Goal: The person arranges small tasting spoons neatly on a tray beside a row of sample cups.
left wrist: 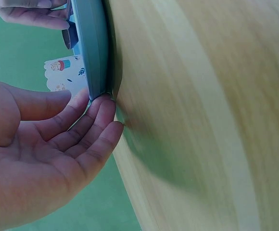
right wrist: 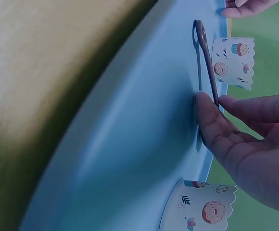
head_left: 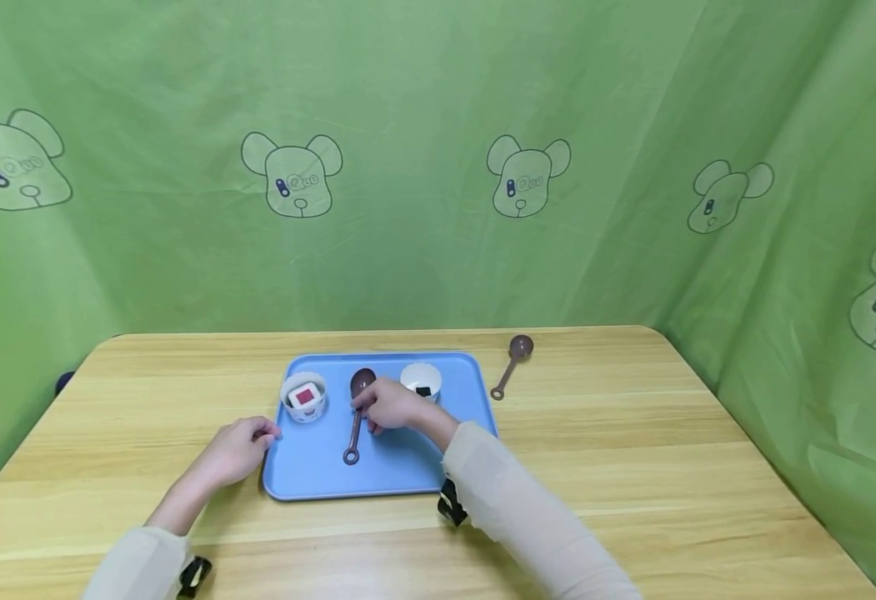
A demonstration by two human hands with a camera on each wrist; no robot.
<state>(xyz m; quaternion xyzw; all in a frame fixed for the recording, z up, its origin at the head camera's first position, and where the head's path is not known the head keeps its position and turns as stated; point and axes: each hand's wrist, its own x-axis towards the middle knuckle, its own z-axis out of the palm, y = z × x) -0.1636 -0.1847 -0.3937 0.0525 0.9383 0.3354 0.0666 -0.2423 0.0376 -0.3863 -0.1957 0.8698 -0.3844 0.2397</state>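
Observation:
My right hand pinches a brown spoon between thumb and fingers, near where handle meets bowl. The spoon lies over the middle of a blue tray, its ring-ended handle towards me. In the right wrist view the handle runs close above the tray's surface. At the tray's left edge is my left hand; its loosely bent fingertips touch the rim, with the thumb held apart. A patterned paper cup on the tray's left holds a white block with a red square.
Another paper cup, partly behind my right hand, holds a block with a black face. A second brown spoon lies on the wooden table, right of the tray. A green curtain hangs behind the table.

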